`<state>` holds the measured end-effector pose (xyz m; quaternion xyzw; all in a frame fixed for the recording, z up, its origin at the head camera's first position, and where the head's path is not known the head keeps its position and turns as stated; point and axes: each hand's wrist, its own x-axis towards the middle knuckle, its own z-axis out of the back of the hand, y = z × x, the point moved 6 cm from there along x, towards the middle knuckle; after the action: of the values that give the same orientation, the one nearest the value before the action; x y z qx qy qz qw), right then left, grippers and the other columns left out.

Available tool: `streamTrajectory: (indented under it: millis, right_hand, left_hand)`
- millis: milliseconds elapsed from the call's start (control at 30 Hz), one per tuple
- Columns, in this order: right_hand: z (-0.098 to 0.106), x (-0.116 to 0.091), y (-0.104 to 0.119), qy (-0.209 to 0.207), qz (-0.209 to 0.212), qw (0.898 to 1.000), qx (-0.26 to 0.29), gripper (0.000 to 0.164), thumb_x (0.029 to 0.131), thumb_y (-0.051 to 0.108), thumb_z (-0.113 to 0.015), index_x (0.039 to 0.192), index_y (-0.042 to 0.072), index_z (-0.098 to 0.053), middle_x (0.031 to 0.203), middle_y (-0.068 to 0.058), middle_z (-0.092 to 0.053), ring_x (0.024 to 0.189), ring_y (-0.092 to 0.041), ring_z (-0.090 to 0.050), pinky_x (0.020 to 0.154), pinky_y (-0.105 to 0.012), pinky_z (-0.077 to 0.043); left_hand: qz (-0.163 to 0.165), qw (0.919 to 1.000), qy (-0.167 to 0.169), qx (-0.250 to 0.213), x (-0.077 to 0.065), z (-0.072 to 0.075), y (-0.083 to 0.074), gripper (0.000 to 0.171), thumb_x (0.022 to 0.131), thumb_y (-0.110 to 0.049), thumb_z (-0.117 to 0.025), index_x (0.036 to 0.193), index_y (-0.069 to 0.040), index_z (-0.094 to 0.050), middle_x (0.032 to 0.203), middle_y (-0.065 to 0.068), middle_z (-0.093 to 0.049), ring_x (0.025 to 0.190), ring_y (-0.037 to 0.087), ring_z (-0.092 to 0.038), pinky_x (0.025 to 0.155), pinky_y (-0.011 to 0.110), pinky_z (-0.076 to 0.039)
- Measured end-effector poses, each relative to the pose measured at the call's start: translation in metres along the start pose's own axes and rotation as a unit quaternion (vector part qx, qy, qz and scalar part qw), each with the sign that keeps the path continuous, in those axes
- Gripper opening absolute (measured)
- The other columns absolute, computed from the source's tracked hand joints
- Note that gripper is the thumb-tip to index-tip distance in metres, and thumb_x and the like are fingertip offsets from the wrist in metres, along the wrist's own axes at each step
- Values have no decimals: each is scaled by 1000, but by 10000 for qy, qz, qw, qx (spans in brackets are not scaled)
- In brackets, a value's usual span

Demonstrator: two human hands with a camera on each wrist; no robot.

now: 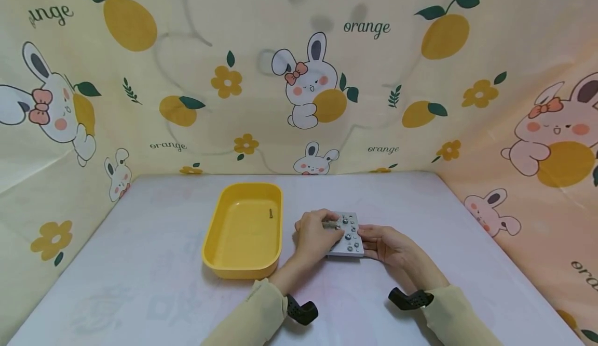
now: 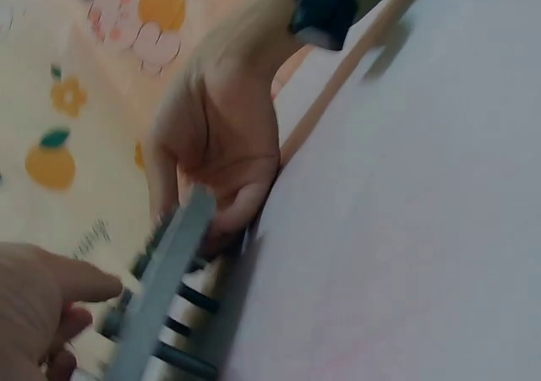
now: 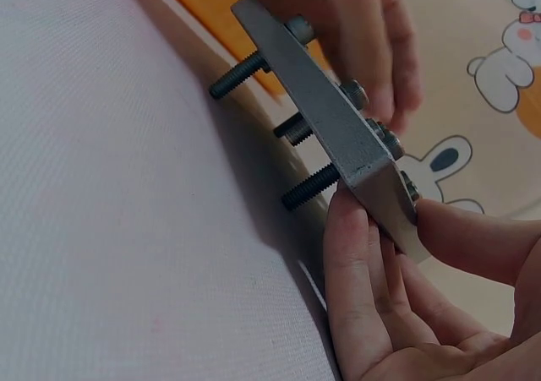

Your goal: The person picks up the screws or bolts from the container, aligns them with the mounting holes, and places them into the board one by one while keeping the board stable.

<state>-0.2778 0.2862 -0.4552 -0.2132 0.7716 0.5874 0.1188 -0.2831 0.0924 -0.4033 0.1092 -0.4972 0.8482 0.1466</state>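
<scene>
A grey metal plate (image 1: 349,236) is held raised off the white tabletop, with several bolts (image 3: 311,187) through it. Their heads show on the upper face, and their threaded shanks stick out underneath. My right hand (image 1: 390,243) grips the plate's right edge, thumb on the top face and fingers (image 3: 351,271) beneath. Over the plate's left part is my left hand (image 1: 317,233), its thumb and fingers pinching what looks like a small metal bolt (image 1: 330,225). In the left wrist view that hand (image 2: 38,313) is cut off at the frame edge, and its grip is blurred.
A yellow tray (image 1: 210,242) stands left of the hands, close to the left forearm. One small dark bolt (image 1: 271,213) lies inside it. A patterned cloth (image 1: 364,76) with rabbits and oranges closes off the back and sides of the white table (image 1: 154,263).
</scene>
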Motion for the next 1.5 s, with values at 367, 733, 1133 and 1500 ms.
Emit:
streamTrajectory:
  millis: [367,733,1133,1500]
  right_hand:
    - [-3,0,-1,-9,46,10000,34,32,96,4,-61,127,-4,-58,111,-17,-68,101,-30,-67,90,-41,-51]
    - [-1,-1,2,57,23,10000,14,28,97,5,-60,124,-2,-61,111,-17,-68,102,-30,-67,91,-41,-51]
    - [-2,-1,0,246,58,9997,-73,31,97,8,-61,126,-2,-59,112,-16,-68,103,-29,-66,93,-41,-50]
    - [-2,-1,0,422,63,9991,-63,24,98,7,-59,121,0,-64,111,-15,-68,101,-28,-66,92,-39,-51]
  left_hand:
    - [-558,9931,965,-354,12,129,-12,26,90,-25,-74,110,-10,-69,103,-4,-67,94,13,-62,81,29,-53]
    - [305,9767,2056,529,44,148,81,45,87,-10,-75,125,9,-59,123,23,-62,101,29,-65,81,34,-55]
    - [857,9577,2741,183,44,110,93,63,81,3,-75,136,13,-47,131,23,-56,117,31,-57,98,37,-46]
    - [1070,9664,2325,232,39,99,83,42,73,10,-78,113,7,-68,97,8,-70,84,16,-67,80,28,-54]
